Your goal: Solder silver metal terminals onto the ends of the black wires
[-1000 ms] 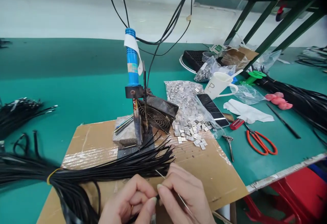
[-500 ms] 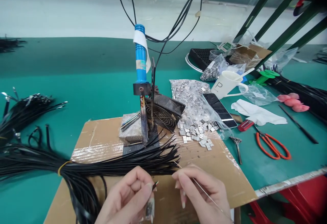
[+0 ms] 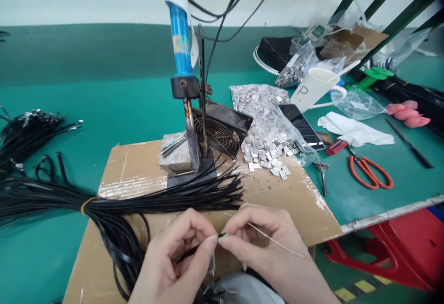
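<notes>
My left hand (image 3: 183,253) is closed around a thin black cable (image 3: 189,252), its tip held between thumb and forefinger. Tiny coloured cores show at the cable's end. My right hand (image 3: 262,239) meets it there, thumb and forefinger pinching at the cores. A thin silvery wire (image 3: 274,240), like solder wire, also runs through the right hand's fingers. Below the hands is a partly hidden clear, small piece. Just beyond them a bundle of black cables (image 3: 121,204), tied with a yellow band, lies across a cardboard sheet (image 3: 294,211).
A blue-handled soldering iron (image 3: 181,40) stands tip down behind the bundle, beside a small black fan (image 3: 222,128). Small metal plates (image 3: 267,154) spill from a clear bag. To the right lie a phone (image 3: 301,126), a mug (image 3: 315,89) and orange-handled scissors (image 3: 371,172).
My hands have come together, and the right fingers now pinch the cable's end. The view has tilted down, showing a grey-white surface below the hands.
</notes>
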{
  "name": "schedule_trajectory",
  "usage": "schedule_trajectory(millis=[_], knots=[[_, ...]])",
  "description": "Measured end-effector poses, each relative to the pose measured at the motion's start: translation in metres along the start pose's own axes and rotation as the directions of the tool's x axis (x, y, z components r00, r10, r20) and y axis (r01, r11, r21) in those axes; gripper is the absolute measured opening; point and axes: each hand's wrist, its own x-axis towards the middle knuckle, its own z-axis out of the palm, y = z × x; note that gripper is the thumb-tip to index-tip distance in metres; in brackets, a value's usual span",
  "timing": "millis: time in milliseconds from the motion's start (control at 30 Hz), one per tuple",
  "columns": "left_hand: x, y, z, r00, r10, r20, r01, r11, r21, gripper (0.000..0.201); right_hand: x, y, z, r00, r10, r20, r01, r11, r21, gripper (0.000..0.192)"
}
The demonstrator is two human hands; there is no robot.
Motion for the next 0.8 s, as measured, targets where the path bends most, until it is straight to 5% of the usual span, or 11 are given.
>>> schedule_trajectory(millis=[167, 500, 800], knots=[[0.001, -0.003, -0.003, 0.994, 0.107, 0.024, -0.108, 0.992, 0.065, 0.016, -0.001, -0.01, -0.003, 0.994, 0.061, 0.085, -0.054, 0.995, -0.088, 0.027], [-0.003, 0.002, 0.004, 0.98, 0.201, -0.011, -0.197, 0.969, 0.148, 0.014, -0.01, -0.005, 0.001, 0.963, -0.22, 0.155, 0.252, 0.939, -0.235, 0.035], [-0.005, 0.002, -0.002, 0.991, 0.103, -0.08, -0.098, 0.993, 0.064, 0.017, -0.008, 0.0, -0.003, 0.984, -0.174, -0.019, 0.173, 0.983, -0.059, 0.034]])
